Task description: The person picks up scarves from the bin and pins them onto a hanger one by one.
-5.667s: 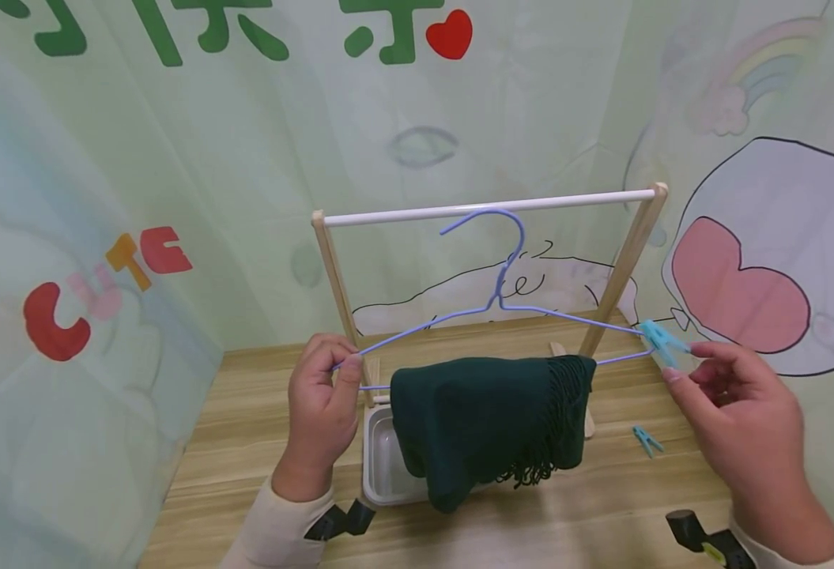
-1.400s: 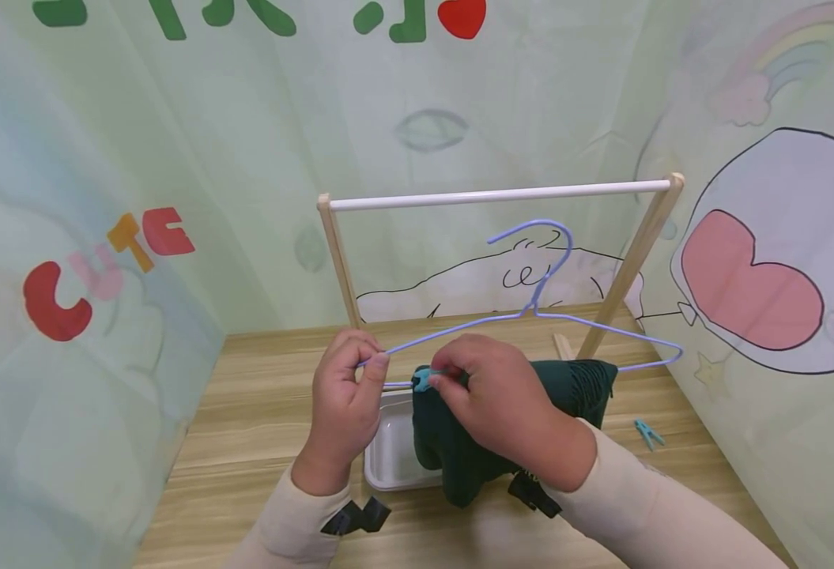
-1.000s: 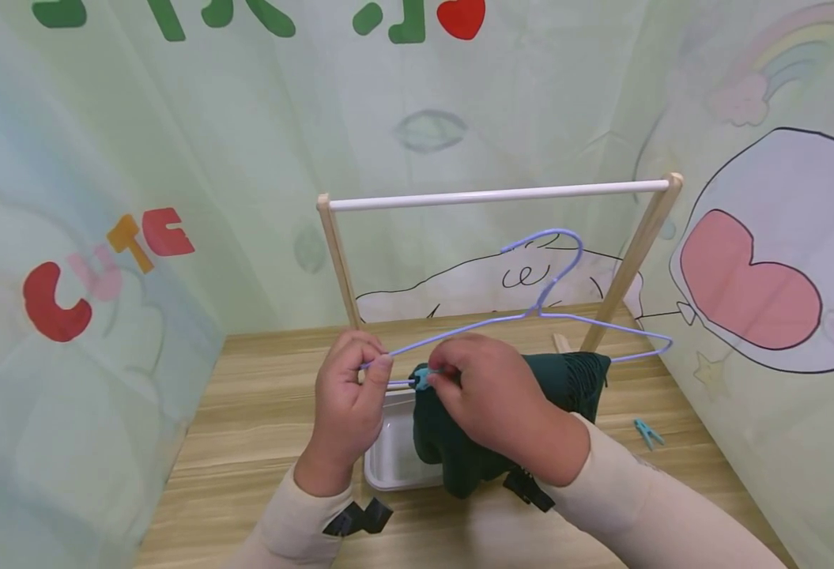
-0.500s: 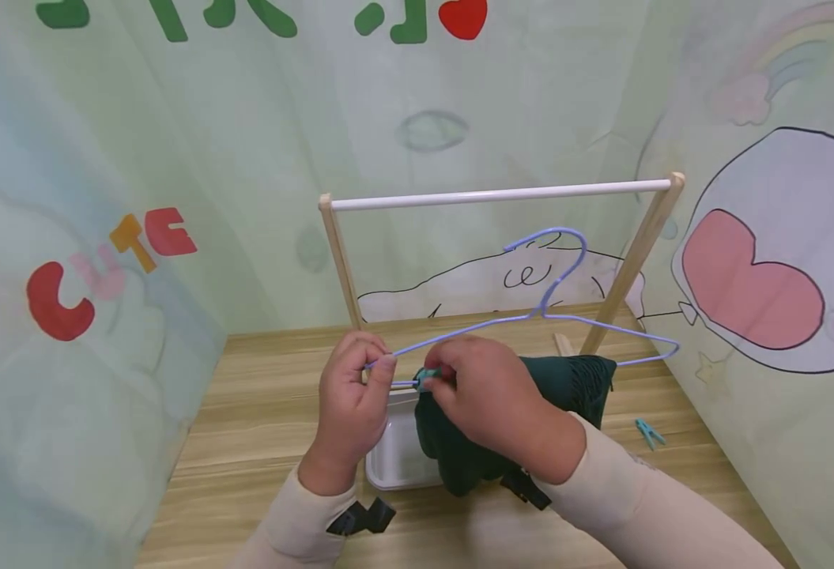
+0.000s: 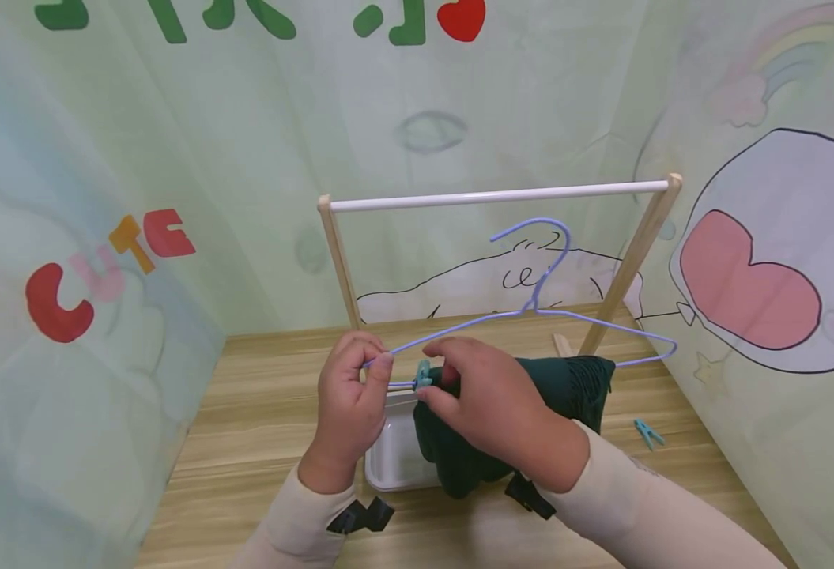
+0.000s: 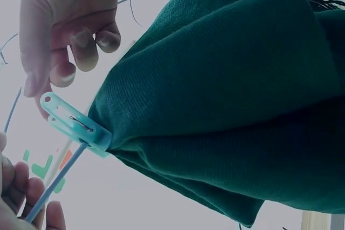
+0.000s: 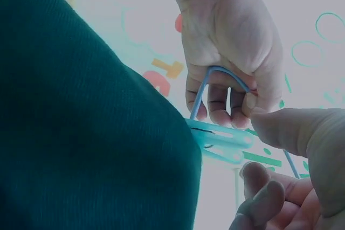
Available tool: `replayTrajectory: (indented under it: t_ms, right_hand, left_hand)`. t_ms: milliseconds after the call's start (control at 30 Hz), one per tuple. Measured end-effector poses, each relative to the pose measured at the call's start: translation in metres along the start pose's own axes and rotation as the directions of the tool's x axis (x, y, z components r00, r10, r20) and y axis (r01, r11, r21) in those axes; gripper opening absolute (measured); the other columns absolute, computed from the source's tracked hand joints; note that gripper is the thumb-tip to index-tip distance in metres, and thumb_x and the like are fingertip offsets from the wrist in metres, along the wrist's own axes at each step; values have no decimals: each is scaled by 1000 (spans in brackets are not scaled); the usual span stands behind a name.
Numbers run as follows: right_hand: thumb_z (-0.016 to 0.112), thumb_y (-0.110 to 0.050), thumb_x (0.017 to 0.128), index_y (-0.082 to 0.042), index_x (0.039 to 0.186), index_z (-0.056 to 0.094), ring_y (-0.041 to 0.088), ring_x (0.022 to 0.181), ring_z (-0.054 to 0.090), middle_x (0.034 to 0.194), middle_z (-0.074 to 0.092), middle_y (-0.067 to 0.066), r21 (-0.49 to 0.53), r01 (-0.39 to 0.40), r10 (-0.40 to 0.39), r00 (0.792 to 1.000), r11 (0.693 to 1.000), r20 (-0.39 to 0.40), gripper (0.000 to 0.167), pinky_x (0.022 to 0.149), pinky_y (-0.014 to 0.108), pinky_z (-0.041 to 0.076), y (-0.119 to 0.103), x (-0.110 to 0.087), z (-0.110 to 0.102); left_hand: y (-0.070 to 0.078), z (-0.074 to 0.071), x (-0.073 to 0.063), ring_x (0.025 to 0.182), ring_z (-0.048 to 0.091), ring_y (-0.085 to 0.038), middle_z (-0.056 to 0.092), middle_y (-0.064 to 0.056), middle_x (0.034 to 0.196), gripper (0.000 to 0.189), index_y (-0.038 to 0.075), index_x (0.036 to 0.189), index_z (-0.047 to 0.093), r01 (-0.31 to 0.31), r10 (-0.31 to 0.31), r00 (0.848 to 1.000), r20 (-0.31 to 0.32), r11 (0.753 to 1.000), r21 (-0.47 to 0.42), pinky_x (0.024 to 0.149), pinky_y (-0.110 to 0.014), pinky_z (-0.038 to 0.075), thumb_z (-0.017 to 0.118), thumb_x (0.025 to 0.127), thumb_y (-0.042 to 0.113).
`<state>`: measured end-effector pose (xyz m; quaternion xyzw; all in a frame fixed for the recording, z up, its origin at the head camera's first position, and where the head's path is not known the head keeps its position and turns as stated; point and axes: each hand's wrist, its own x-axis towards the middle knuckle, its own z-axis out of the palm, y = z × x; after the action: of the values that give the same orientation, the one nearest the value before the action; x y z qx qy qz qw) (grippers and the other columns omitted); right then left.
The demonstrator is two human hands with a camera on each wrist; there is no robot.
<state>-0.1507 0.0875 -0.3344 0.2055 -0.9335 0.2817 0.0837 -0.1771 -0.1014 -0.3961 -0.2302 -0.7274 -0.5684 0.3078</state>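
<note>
My left hand (image 5: 352, 395) grips the left corner of a blue wire hanger (image 5: 488, 318), thumb and fingers round the wire. A dark green fringed scarf (image 5: 566, 379) is draped over the hanger's lower bar. At the scarf's left end a light blue clothespin (image 6: 75, 125) is clipped over the cloth and bar. My right hand (image 5: 488, 403) is right beside it, thumb and fingers spread apart around the clothespin's tail. In the right wrist view the right thumb (image 7: 285, 127) and fingers stand off the clothespin's handles (image 7: 232, 141).
Behind the hanger stands a wooden rack with a white rod (image 5: 495, 196). Under the scarf, a white tray (image 5: 395, 474) sits on the wood-grain table (image 5: 246, 442). Another blue clothespin (image 5: 648, 434) lies on the table at right. Printed curtains (image 5: 260, 142) enclose the table.
From the hanger's right end, my right hand has brought the clothespin across to the scarf's left end. Its pinch has since loosened, leaving the clothespin clipped there. My left hand keeps its grip.
</note>
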Motion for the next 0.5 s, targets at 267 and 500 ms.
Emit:
replayTrajectory:
  t_ms: [267,500]
  right_hand:
    - [86,-31,89,-14,131,71,10,70,53,85,64,-6,52,-47,49,998,998,-35,48,64,29,48,11,-12,-10]
    - [86,-25,90,-14,128,73,7,65,51,80,61,-8,124,-47,61,992,991,-108,42,61,28,47,29,-28,-20]
  left_hand:
    - [0,-2,0,94,55,-17,60,-13,96,20,-1,80,56,3,-3,1000,-5,1000,6,85,-25,46,61,99,-5]
    - [0,-3,-1,95,56,-17,60,-11,97,21,0,81,56,21,-21,1000,-5,1000,15,87,-24,47,59,101,-4]
